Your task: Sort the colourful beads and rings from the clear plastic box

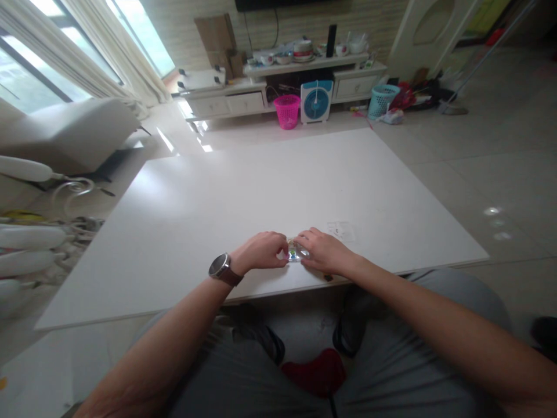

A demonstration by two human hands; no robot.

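Observation:
Near the front edge of the white table [261,186], a small clear plastic piece [297,252] with green, blue and pink spots lies between my hands. My left hand [265,249] has its fingers curled round the left end of it. From the other side my right hand [322,249] grips the right end, thumb below and fingers above. Whether it is a box or a packet I cannot tell, as the fingers cover its ends. Just beyond my right hand is a thin pale sheet [342,231] with faint marks. A tiny dark piece [328,277] sits at the table edge below my right wrist.
Behind the table are a pink basket [288,111], a blue and white box fan [317,101] and a light blue basket [383,101]. A low white cabinet [248,103] carries bowls. White chairs [30,238] stand at the left.

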